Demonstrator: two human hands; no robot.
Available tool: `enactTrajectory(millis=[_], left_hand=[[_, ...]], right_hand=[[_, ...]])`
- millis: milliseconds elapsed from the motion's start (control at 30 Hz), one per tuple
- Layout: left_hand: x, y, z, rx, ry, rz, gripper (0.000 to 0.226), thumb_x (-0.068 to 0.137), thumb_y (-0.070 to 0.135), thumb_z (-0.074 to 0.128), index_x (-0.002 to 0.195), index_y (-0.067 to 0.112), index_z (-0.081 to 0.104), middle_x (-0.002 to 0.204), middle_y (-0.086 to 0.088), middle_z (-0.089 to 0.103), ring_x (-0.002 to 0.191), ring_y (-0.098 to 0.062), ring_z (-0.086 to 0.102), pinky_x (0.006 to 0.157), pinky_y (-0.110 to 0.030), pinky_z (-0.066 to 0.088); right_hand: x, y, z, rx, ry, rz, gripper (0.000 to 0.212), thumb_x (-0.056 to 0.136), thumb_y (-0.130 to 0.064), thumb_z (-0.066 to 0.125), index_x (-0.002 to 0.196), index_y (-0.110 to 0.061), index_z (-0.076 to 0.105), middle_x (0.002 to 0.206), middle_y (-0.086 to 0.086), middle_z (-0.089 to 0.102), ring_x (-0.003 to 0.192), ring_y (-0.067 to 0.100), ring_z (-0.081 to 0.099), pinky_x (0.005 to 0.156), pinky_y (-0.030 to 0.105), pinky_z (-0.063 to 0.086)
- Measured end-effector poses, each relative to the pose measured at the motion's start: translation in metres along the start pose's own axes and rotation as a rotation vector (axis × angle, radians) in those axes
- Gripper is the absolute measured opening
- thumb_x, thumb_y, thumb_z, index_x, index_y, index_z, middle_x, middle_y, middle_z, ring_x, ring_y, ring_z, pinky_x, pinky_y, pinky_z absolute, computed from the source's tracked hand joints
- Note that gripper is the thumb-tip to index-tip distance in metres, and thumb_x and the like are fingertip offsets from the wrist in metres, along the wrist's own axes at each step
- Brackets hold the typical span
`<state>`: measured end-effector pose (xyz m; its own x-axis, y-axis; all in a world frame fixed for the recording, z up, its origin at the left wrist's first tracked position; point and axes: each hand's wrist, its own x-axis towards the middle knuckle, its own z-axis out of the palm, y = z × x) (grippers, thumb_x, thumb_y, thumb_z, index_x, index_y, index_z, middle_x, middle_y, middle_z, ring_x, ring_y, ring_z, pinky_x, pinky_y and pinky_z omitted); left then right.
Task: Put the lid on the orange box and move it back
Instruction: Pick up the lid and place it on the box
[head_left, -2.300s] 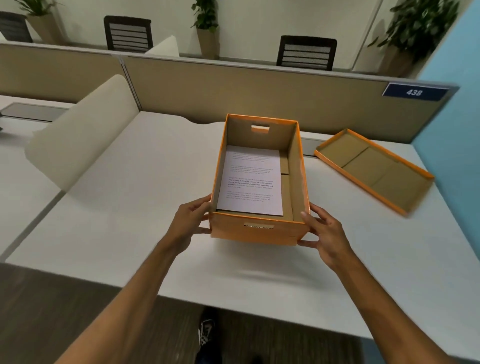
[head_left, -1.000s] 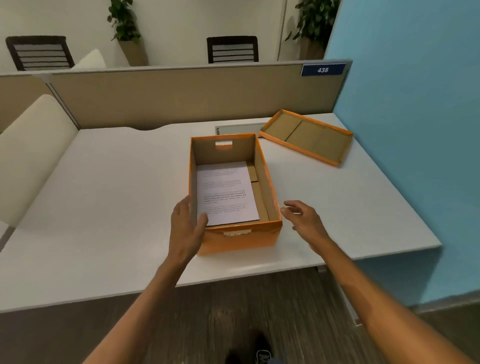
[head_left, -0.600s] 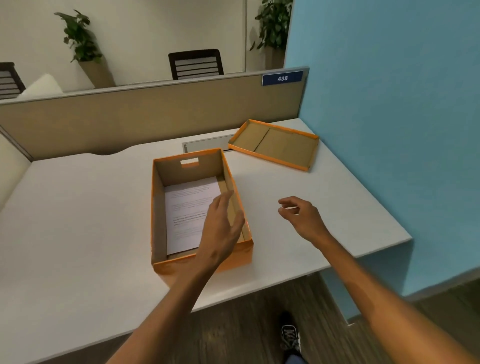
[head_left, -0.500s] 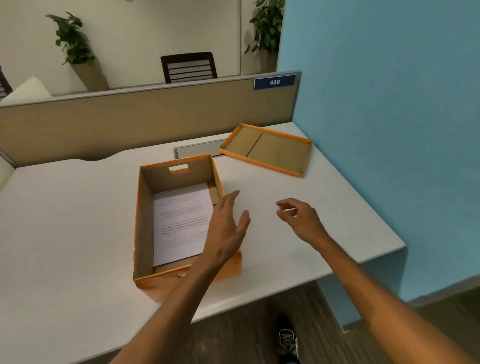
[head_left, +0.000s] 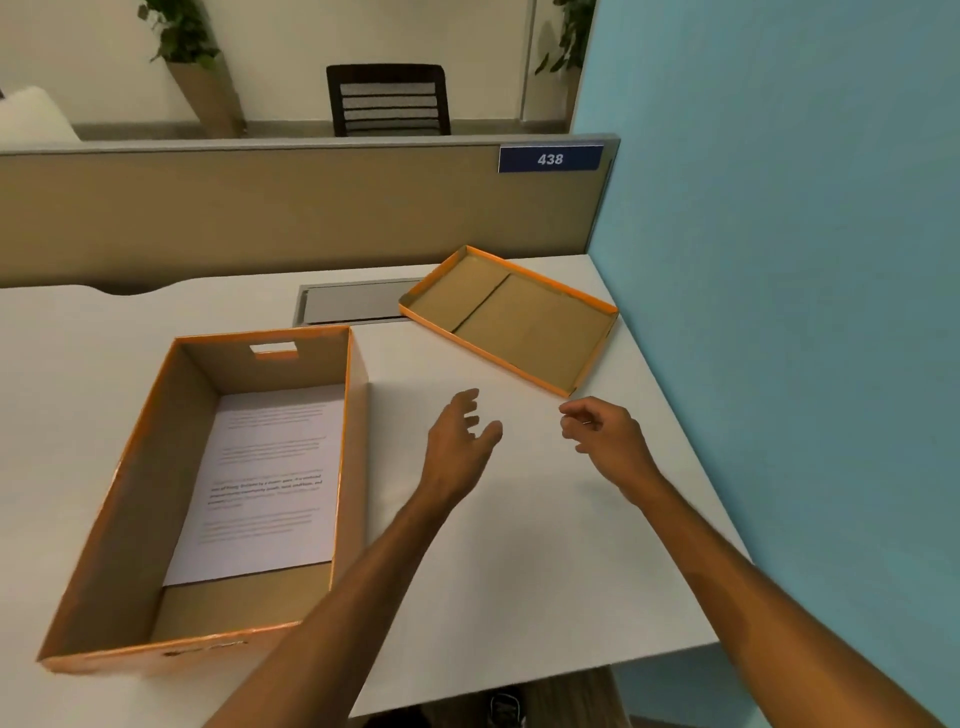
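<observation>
Head view: both hands have left the box (head_left: 218, 499); fingers (head_left: 470, 410) apart and empty, lid (head_left: 511, 317) just beyond them, ungrasped.

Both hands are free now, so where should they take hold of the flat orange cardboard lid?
Judging by its pose, grip the flat orange cardboard lid by its two short upturned rims, coming from the near side; it lies inside-up, so it must be flipped.

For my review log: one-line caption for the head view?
Both empty hands, left and right, reach toward the upturned lid; the open orange box holds a sheet of paper.
</observation>
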<state>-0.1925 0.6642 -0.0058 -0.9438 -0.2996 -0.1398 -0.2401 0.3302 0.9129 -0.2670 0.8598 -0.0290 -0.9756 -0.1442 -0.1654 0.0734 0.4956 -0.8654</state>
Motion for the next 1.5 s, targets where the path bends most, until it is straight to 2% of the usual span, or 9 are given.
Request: enactTrajectory(millis=[267, 533, 700, 933, 1000, 1133, 1300, 1400, 1500], left_hand=[[0.083, -0.013, 0.049, -0.126, -0.094, -0.235, 0.064, 0.09, 0.028, 0.067, 0.146, 0.015, 0.039, 0.143, -0.012, 0.051, 0.112, -0.025, 0.06, 0.088, -0.034, 0.05], [0.178, -0.038, 0.089, -0.243, -0.142, -0.443, 0.072, 0.087, 0.029, 0.07, 0.146, 0.009, 0.036, 0.13, -0.012, 0.057, 0.113, -0.031, 0.06, 0.1, -0.043, 0.05], [0.22, -0.05, 0.1, -0.746, -0.005, -0.721, 0.015, 0.085, 0.006, 0.071, 0.092, -0.004, 0.062, 0.089, -0.016, 0.063, 0.091, -0.03, 0.064, 0.089, -0.034, 0.055], [0.236, -0.051, 0.099, -0.973, -0.088, -0.728, 0.01, 0.088, -0.001, 0.062, 0.097, -0.003, 0.066, 0.096, -0.02, 0.07, 0.089, -0.032, 0.069, 0.078, -0.042, 0.062], [0.238, -0.05, 0.097, -1.02, -0.112, -0.678, 0.014, 0.091, -0.002, 0.056, 0.103, 0.0, 0.064, 0.094, -0.017, 0.069, 0.085, -0.03, 0.067, 0.073, -0.044, 0.062], [0.238, -0.049, 0.089, -1.025, -0.16, -0.562, 0.032, 0.09, -0.001, 0.057, 0.122, 0.005, 0.058, 0.111, -0.014, 0.067, 0.098, -0.031, 0.063, 0.097, -0.053, 0.052], [0.23, -0.035, 0.071, -1.014, -0.156, -0.498, 0.029, 0.089, 0.002, 0.064, 0.118, 0.005, 0.061, 0.11, -0.015, 0.072, 0.098, -0.032, 0.07, 0.079, -0.044, 0.06], [0.218, -0.027, 0.062, -0.97, -0.129, -0.458, 0.034, 0.087, 0.004, 0.069, 0.12, 0.007, 0.06, 0.112, -0.015, 0.073, 0.098, -0.032, 0.073, 0.079, -0.044, 0.06], [0.202, -0.014, 0.054, -0.919, -0.098, -0.38, 0.038, 0.084, 0.006, 0.072, 0.119, 0.01, 0.058, 0.109, -0.013, 0.075, 0.098, -0.031, 0.073, 0.079, -0.045, 0.06]], right_hand=[[0.089, 0.025, -0.014, 0.062, 0.051, 0.228, 0.02, 0.088, -0.012, 0.058, 0.081, -0.029, 0.067, 0.089, 0.004, 0.073, 0.092, 0.03, 0.071, 0.082, 0.048, 0.06], [0.173, 0.045, 0.002, 0.164, 0.152, 0.473, 0.033, 0.082, -0.012, 0.068, 0.114, -0.015, 0.061, 0.104, 0.019, 0.071, 0.088, 0.034, 0.072, 0.071, 0.045, 0.063], [0.204, 0.05, 0.01, 0.224, 0.292, 0.545, 0.014, 0.075, 0.003, 0.066, 0.069, -0.008, 0.061, 0.087, 0.023, 0.071, 0.067, 0.035, 0.072, 0.048, 0.047, 0.061], [0.214, 0.05, 0.004, 0.335, 0.237, 0.565, 0.008, 0.072, 0.006, 0.068, 0.074, 0.001, 0.061, 0.083, 0.027, 0.071, 0.066, 0.039, 0.073, 0.052, 0.049, 0.061], [0.212, 0.044, -0.001, 0.38, 0.184, 0.553, 0.01, 0.074, 0.006, 0.068, 0.081, 0.004, 0.062, 0.086, 0.029, 0.071, 0.067, 0.04, 0.073, 0.053, 0.046, 0.061], [0.204, 0.03, -0.007, 0.408, 0.155, 0.517, 0.022, 0.076, 0.005, 0.068, 0.094, 0.016, 0.061, 0.087, 0.033, 0.071, 0.067, 0.041, 0.074, 0.057, 0.047, 0.061], [0.189, 0.015, -0.015, 0.125, 0.152, 0.464, 0.028, 0.078, -0.015, 0.074, 0.099, -0.001, 0.063, 0.097, 0.02, 0.072, 0.078, 0.033, 0.073, 0.072, 0.05, 0.062], [0.164, 0.004, -0.013, -0.313, 0.297, 0.15, 0.04, 0.082, -0.033, 0.072, 0.115, -0.017, 0.057, 0.11, 0.003, 0.062, 0.098, 0.024, 0.063, 0.08, 0.044, 0.056], [0.133, -0.009, -0.002, -0.418, 0.242, -0.226, 0.049, 0.083, -0.043, 0.071, 0.123, -0.02, 0.057, 0.122, 0.004, 0.058, 0.109, 0.023, 0.056, 0.087, 0.041, 0.053]])
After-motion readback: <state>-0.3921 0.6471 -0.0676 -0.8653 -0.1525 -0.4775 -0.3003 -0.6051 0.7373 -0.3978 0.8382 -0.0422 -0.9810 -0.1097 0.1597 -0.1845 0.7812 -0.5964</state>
